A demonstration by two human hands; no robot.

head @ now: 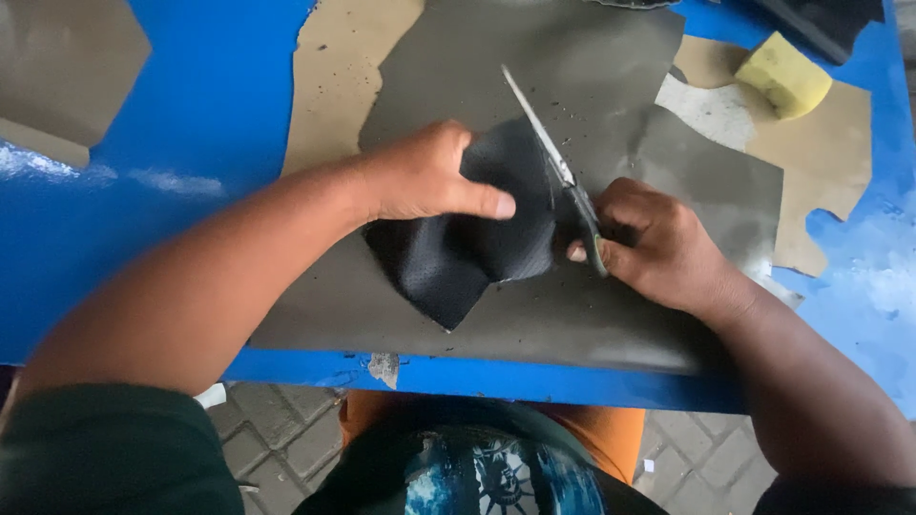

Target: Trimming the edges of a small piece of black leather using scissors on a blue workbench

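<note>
Single head-worn camera, looking steeply down from above, close over the blue bench point(210, 105), near edge toward the wearer

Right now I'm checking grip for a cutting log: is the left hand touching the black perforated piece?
Touching. The head view shows the left hand pressed on the black perforated piece, thumb flat across its top, while the right hand holds the scissors.

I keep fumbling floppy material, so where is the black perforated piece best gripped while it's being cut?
Probably its upper left part, from the left, where the left hand pinches the black perforated piece: it lies limp, and the scissors take its right edge.
</note>
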